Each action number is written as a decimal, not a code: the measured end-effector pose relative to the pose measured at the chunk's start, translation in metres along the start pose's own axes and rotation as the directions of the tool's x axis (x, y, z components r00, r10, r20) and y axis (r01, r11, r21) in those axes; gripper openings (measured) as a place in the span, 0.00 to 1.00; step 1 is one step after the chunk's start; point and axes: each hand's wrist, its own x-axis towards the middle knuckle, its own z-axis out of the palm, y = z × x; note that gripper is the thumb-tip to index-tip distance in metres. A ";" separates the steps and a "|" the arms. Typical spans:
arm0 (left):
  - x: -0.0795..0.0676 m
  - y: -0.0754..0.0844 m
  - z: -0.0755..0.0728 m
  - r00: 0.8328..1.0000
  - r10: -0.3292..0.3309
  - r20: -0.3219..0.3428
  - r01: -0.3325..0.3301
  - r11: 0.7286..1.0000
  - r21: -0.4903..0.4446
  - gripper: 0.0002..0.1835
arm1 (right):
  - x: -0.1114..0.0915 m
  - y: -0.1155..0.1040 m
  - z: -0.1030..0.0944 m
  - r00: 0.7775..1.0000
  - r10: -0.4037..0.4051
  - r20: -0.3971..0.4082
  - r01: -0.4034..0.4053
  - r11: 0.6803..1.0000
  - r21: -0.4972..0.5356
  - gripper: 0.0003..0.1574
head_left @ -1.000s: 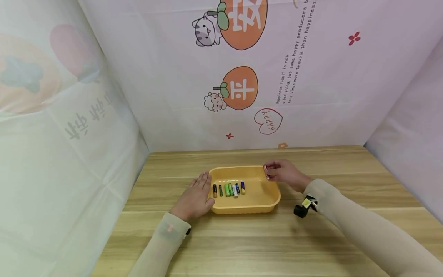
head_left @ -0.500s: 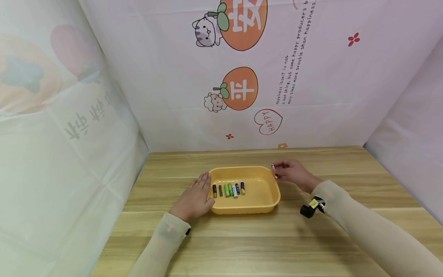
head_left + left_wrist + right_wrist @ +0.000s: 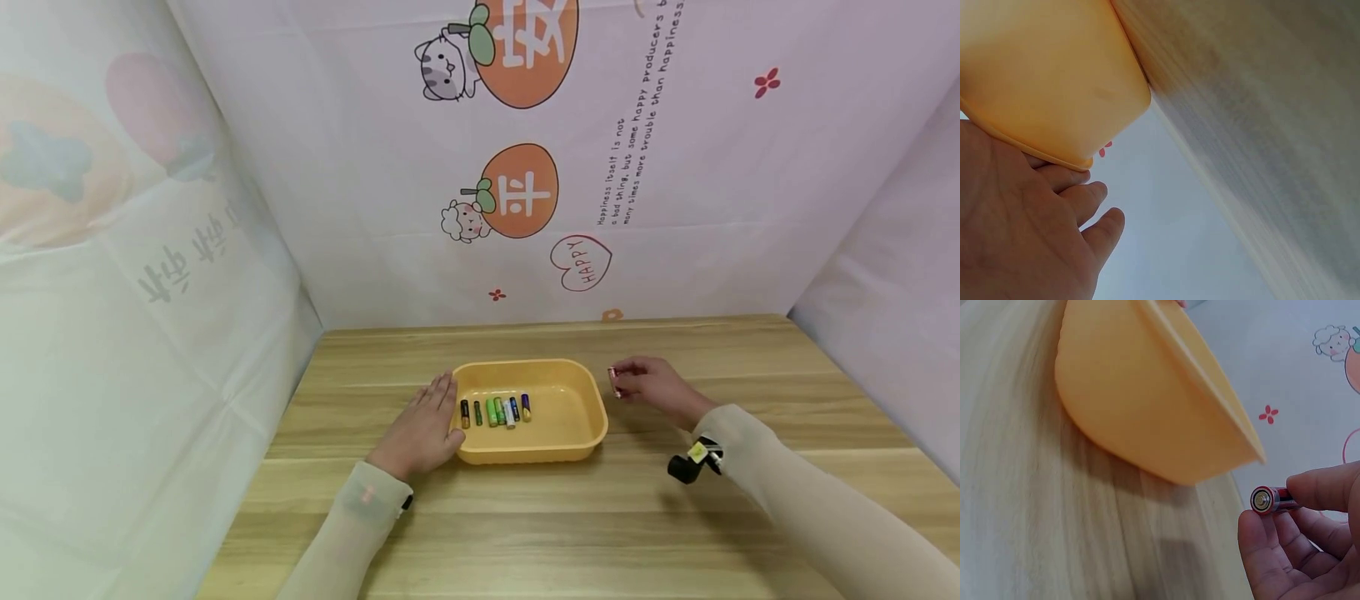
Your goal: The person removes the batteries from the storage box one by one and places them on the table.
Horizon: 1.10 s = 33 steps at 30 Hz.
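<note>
A yellow plastic tray point(image 3: 566, 417) stands on the wooden table with several batteries point(image 3: 502, 412) lying in a loose row in its left half. Their wraps are black, green, white and blue. My left hand point(image 3: 422, 429) rests with straight fingers against the tray's left rim; in the left wrist view the fingertips lie right at the rim's edge. Just beyond the tray's right side, my right hand point(image 3: 656, 387) pinches a red battery point(image 3: 1272, 499) between thumb and fingers. Its metal end faces the right wrist camera, and it is held above the table.
The wooden table point(image 3: 525, 533) extends around the tray on all sides. White printed cloth point(image 3: 360, 167) hangs behind it and along both sides. A black wrist camera point(image 3: 684, 468) hangs under the right sleeve.
My right hand has moved rightward with the red battery, from over the tray's far right corner to outside its right rim. The left hand, the tray and the batteries in it stay put.
</note>
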 end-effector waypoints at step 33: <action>0.000 0.000 0.002 1.000 0.003 -0.009 -0.003 1.000 0.002 0.41 | -0.007 0.049 -0.033 0.990 0.111 -0.083 -0.107 0.993 0.045 0.28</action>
